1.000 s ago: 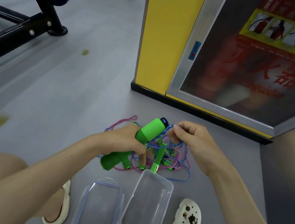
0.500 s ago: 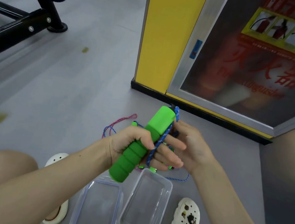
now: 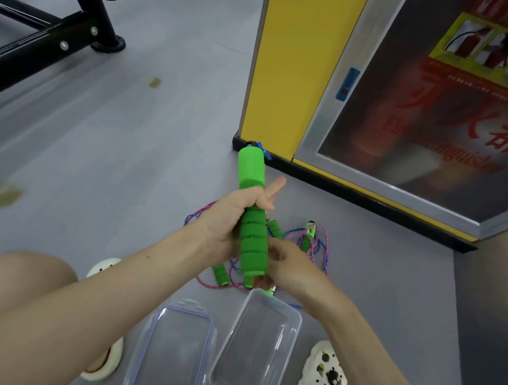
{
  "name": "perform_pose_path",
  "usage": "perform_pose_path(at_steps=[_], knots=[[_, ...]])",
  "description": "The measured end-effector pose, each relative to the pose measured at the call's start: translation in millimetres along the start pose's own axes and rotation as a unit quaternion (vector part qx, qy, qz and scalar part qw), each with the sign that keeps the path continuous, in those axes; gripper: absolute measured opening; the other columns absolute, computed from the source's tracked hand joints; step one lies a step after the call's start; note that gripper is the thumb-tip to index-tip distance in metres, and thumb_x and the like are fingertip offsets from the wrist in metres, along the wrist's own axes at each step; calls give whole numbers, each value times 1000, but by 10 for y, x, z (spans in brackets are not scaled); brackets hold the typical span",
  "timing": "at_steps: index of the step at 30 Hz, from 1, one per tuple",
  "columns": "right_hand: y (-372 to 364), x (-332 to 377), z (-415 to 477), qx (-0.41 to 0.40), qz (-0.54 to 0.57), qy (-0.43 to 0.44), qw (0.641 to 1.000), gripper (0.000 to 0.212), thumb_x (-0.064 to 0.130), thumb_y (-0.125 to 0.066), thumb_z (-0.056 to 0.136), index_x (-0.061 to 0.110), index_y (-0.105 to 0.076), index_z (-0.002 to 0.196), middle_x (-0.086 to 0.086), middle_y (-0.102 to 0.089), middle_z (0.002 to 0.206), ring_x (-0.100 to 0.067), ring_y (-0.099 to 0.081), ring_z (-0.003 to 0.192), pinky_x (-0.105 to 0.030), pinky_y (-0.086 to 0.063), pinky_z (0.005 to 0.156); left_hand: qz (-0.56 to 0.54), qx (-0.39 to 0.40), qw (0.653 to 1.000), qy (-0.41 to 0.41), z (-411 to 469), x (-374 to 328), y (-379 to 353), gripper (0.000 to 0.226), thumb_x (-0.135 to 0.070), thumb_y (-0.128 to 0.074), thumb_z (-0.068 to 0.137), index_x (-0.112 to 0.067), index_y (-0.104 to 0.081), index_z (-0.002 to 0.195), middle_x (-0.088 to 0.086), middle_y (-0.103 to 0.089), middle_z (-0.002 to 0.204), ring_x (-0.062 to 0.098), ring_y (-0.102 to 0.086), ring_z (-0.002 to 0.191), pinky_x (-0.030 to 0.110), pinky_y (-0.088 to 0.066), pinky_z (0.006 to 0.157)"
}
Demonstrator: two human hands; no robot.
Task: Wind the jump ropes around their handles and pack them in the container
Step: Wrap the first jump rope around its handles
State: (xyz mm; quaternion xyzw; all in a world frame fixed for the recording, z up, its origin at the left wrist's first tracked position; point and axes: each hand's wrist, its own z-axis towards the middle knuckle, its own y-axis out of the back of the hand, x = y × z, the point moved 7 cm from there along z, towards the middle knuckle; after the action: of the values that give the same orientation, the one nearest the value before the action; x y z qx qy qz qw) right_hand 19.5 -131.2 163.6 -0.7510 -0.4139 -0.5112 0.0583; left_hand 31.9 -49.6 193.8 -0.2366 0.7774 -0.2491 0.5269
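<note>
My left hand grips a green foam jump-rope handle held almost upright, a blue rope end showing at its top. My right hand is at the handle's lower end with fingers curled; what they pinch is hidden behind the handle. Beneath the hands a tangle of pink and blue ropes with more green handles lies on the grey floor. A clear plastic container sits open near my feet, its clear lid lying beside it on the left.
A yellow-framed fire extinguisher cabinet stands just beyond the ropes. Black gym equipment is at the far left. My white clogs flank the container, and my knees fill the lower corners.
The handle has risen and turned from tilted to nearly upright. My right hand has slid from the handle's middle down to its lower end.
</note>
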Motion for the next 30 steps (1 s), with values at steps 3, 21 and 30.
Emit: perform_pose_path(at_steps=[3,21,30], knots=[[196,19,23,-80,-243,22,966,29,24,-62,86,13,-52,61,-3,-49,57,-19,-48,56,-28,-35,49,207,-46,977,-19,-17,-63,82,64,-11,-55,59,-30,-50,120,-10,-55,98,3,-53,71,11,-49,56],[779,131,-163,-234,246,74,938,19,14,-53,95,13,-63,79,0,-67,76,-8,-59,70,-25,-44,75,237,113,955,134,-199,215,97,43,4,-43,68,4,-59,108,20,-73,85,30,-71,81,28,-56,76],[428,148,-91,-68,414,43,907,24,16,-45,98,10,-53,76,-2,-51,54,-11,-46,43,-19,-40,45,-73,231,964,112,-282,125,-198,47,-3,-53,75,15,-57,118,27,-69,100,37,-68,95,42,-50,94]])
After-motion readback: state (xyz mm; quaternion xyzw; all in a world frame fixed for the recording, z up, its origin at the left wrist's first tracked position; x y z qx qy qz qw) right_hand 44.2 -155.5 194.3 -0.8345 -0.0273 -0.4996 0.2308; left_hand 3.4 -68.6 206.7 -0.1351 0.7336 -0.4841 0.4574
